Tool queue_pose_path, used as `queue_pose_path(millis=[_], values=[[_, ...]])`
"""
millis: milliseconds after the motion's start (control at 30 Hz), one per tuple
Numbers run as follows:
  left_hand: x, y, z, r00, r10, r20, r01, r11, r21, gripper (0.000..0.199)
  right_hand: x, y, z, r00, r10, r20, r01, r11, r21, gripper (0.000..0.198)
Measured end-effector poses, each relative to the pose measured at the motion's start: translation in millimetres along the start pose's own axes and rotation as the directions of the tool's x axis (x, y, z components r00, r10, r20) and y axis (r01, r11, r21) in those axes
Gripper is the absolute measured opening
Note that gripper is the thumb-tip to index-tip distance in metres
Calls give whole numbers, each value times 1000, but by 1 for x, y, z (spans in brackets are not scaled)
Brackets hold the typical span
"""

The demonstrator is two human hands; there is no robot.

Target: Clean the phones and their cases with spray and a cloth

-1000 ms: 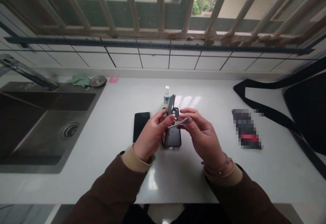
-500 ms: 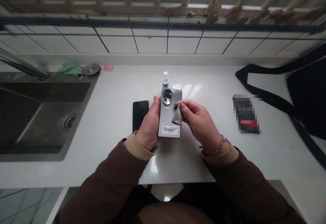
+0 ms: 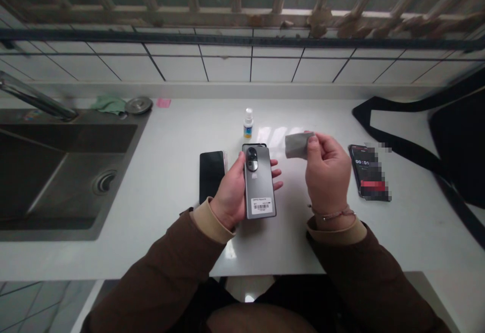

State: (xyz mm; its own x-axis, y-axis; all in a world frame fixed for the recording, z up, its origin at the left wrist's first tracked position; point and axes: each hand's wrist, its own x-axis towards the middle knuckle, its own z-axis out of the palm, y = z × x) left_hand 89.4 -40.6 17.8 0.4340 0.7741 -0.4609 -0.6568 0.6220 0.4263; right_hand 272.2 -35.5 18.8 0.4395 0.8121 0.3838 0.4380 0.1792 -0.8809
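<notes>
A grey smartphone (image 3: 261,186) lies back-up in my left hand (image 3: 232,191). My thumb rests along its left edge, and the fingertips come out from beneath at the right. Its round-ended camera bump is at the top, and a white barcode label sits near the bottom. A dark rim shows behind its top edge; I cannot tell what it belongs to. Off to the right, my right hand (image 3: 329,163) pinches a small grey cloth (image 3: 298,145) between thumb and fingers, apart from the phone. Just beyond the phone stands a small white spray bottle (image 3: 248,124).
A black-screened phone (image 3: 211,175) lies left of my left hand. On the right is a phone showing a timer (image 3: 367,174), partly pixelated, near a black strap (image 3: 401,143). The sink (image 3: 68,171), a green cloth (image 3: 108,104) and a metal drain strainer (image 3: 138,105) are at the left.
My right hand has lifted the cloth off the phone's back and moved right. The phone has come slightly nearer to me, and more of the spray bottle shows.
</notes>
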Motion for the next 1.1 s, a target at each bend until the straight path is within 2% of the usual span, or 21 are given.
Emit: queue_pose_path(millis=[33,67,133,167,233,300,400,533,633,733,767,800,833,867,900,933,967,1000,1033,1100], values=[[0,-2,-1,999,-45,26,45,999,28,64,-1,-1,-1,999,-42,-25,41,999,-28,31],[1,-5,-2,994,-90,56,87,995,50,65,-3,-3,-2,997,-81,-1,80,996,-48,30],[3,-10,-3,984,-142,106,136,989,65,62,-9,-5,0,972,-153,177,166,984,-64,29],[4,-13,-3,985,-131,117,125,991,54,59,-13,-5,3,935,-189,302,213,976,-48,30],[7,-16,-2,993,-52,107,51,999,12,51,-18,-4,8,825,-268,498,290,956,34,33],[10,-15,-1,997,39,71,-37,999,-24,49,-20,-3,13,737,-336,586,329,936,123,36],[12,-8,-2,998,63,18,-62,997,-38,54,-20,-1,16,660,-385,645,348,918,191,35],[11,7,-6,997,37,-72,-37,999,7,68,-22,-3,13,541,-446,713,334,892,305,33],[9,18,-8,982,68,-177,-56,996,74,74,-24,-10,7,443,-453,774,240,891,385,34],[7,25,-8,972,89,-217,-68,992,105,72,-23,-19,0,334,-408,850,115,912,393,29],[6,27,-8,973,91,-214,-70,992,101,73,-22,-22,-2,336,-382,861,70,921,382,27],[6,27,-7,976,87,-201,-70,994,88,74,-20,-24,-4,393,-347,852,23,929,368,25],[5,27,-7,981,83,-177,-71,995,73,75,-19,-26,-5,504,-295,812,-23,935,354,24],[5,27,-7,987,74,-142,-66,996,61,75,-17,-26,-5,650,-223,727,-56,939,339,25],[5,26,-7,993,60,-99,-55,997,53,76,-16,-26,-5,796,-141,589,-68,946,318,25],[4,24,-7,998,38,-57,-35,998,55,76,-14,-25,-5,903,-68,423,-63,956,287,26],[4,22,-8,1000,14,-22,-13,998,66,75,-13,-23,-5,962,-25,272,-44,969,244,25],[3,19,-9,1000,-11,4,10,997,82,74,-12,-21,-4,986,-14,166,-18,981,193,25],[3,15,-10,999,-40,21,38,994,99,73,-12,-19,-3,993,-27,115,10,990,143,26],[4,6,-11,993,-99,58,91,989,119,69,-15,-15,1,983,-91,159,78,993,86,29]])
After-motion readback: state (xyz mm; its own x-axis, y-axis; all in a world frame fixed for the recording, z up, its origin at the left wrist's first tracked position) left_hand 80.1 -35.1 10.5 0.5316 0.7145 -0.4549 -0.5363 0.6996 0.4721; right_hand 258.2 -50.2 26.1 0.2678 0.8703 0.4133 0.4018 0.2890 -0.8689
